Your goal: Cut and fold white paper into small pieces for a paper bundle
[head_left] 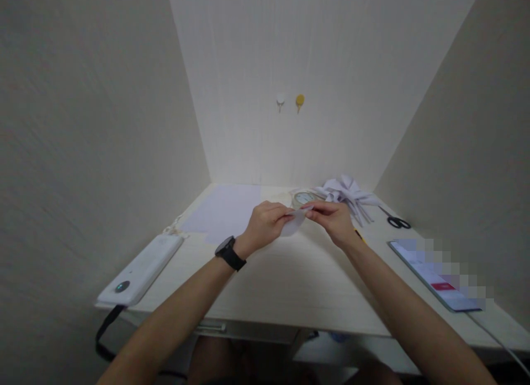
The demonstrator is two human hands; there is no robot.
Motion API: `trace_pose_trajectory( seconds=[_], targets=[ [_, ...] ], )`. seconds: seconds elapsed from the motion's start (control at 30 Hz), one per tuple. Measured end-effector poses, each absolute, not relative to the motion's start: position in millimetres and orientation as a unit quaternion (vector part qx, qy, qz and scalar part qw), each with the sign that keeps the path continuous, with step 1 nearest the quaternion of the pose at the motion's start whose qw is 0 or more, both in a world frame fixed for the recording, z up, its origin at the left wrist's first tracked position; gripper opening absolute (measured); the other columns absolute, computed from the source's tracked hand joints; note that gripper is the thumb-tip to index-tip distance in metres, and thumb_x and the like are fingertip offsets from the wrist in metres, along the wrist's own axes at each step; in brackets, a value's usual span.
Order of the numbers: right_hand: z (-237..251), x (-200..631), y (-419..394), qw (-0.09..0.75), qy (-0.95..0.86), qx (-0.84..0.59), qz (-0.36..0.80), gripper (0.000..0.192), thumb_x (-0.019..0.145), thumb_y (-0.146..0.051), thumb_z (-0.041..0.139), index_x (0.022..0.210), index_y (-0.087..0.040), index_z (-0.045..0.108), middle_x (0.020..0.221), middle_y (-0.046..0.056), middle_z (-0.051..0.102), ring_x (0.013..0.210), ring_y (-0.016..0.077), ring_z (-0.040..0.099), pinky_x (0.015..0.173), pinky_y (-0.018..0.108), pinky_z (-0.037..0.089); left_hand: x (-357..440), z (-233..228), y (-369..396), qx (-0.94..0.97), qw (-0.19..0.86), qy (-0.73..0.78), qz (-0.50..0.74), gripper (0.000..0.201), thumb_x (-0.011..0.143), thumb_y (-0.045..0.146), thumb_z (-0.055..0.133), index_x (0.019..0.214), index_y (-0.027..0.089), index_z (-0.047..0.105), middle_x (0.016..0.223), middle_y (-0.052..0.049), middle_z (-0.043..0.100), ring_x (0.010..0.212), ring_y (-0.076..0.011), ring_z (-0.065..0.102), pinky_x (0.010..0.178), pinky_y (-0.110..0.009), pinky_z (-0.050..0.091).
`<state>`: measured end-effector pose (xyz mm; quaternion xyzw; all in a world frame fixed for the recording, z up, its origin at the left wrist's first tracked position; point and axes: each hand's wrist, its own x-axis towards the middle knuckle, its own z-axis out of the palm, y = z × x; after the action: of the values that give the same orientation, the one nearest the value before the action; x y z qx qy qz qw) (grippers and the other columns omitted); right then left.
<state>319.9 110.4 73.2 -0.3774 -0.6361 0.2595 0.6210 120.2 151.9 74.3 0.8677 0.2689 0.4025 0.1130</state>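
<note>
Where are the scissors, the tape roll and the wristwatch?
scissors [398, 222], head view, on the black handles.
tape roll [303, 198], head view, on its flat top face.
wristwatch [227, 248], head view, on the dial.

Both hands meet above the middle of the desk [290, 285]: the left hand [265, 226] and right hand [333, 220] pinch a small translucent piece [295, 222] between fingertips. Just beyond lie a tape roll [303, 197] and folded white paper [348, 193] (scissors [396, 220] farther right).

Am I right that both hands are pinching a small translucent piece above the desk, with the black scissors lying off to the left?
Not quite: the black scissors lie to the right, as the head view shows. Both the left hand and right hand do pinch the small translucent piece above the desk.
</note>
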Motion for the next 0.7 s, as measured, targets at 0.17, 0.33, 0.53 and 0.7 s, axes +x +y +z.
trace_pose_trajectory(
  seconds=[0.17,0.33,0.53,0.7],
  targets=[
    [74.7,319.0,108.5,0.633,-0.618,-0.393,0.251,0.016,0.064,-0.039,0.083,0.074,-0.026,0.079,0.076,0.003,0.076,0.073,0.0228,0.067,0.074,0.04,0.054,123.5,74.0,146.1,0.842,0.147,0.293,0.429,0.013,0.084,0.032,0.068,0.084,0.022,0.077,0.086,-0.008,0.074,0.082,-0.0207,0.065,0.083,-0.031,0.046],
    [75.2,312.0,103.5,0.647,-0.607,-0.404,0.223,0.017,0.065,-0.04,0.083,0.071,-0.024,0.078,0.072,0.002,0.074,0.069,0.0203,0.065,0.069,0.036,0.054,131.3,73.8,139.1,0.794,0.232,0.325,0.458,0.024,0.071,0.039,0.081,0.07,0.016,0.074,0.071,-0.004,0.071,0.066,-0.0165,0.062,0.066,-0.026,0.046],
    [74.3,309.4,99.4,0.647,-0.606,-0.379,0.264,0.022,0.066,-0.041,0.082,0.074,-0.021,0.078,0.064,0.002,0.07,0.055,0.0154,0.059,0.054,0.03,0.05,135.3,74.8,137.9,0.736,0.37,0.323,0.465,0.029,0.064,0.038,0.084,0.081,0.015,0.078,0.08,-0.005,0.076,0.072,-0.0187,0.068,0.064,-0.026,0.051],
    [73.8,311.4,101.7,0.66,-0.589,-0.364,0.29,0.024,0.065,-0.042,0.083,0.073,-0.02,0.078,0.059,0.001,0.067,0.048,0.0127,0.053,0.046,0.028,0.046,133.1,75.9,138.4,0.74,0.397,0.294,0.456,0.032,0.065,0.037,0.083,0.086,0.014,0.079,0.084,-0.007,0.078,0.077,-0.0206,0.071,0.066,-0.027,0.054]
  ],
)
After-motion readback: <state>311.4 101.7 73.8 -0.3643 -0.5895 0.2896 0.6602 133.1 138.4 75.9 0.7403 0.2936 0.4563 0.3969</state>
